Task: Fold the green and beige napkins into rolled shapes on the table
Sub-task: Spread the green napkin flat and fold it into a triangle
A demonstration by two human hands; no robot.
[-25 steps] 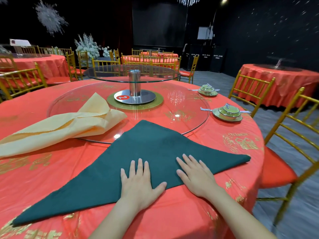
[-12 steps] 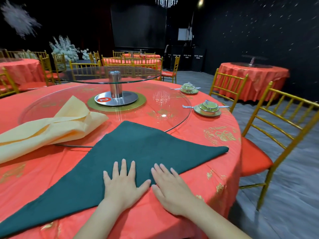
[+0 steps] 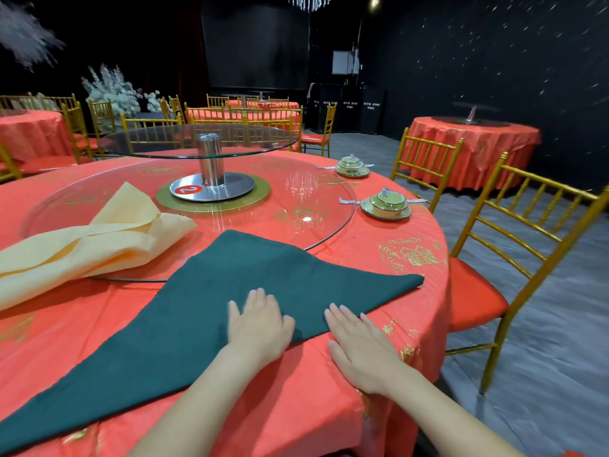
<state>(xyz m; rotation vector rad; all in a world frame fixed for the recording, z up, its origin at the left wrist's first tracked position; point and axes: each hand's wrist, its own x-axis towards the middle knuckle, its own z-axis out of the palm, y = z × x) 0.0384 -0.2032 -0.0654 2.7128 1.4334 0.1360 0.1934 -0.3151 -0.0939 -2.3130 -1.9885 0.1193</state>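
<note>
Both hands lay flat with fingers spread, gripping nothing: the left hand (image 3: 258,324) pressed palm-down on the green napkin (image 3: 230,301), and the right hand (image 3: 361,346) rested mostly on the red tablecloth (image 3: 296,407), fingertips at the napkin's near edge. That napkin lay as 1 flat triangle. Left of it, the beige napkin (image 3: 99,239) sat loosely folded, partly on the glass turntable (image 3: 313,206).

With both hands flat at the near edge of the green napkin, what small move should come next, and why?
Probably curl the fingers under the near long edge and start rolling it away. The green napkin lies flat as a triangle, unrolled; the left hand rests on it, the right hand mostly on the red tablecloth.
</note>
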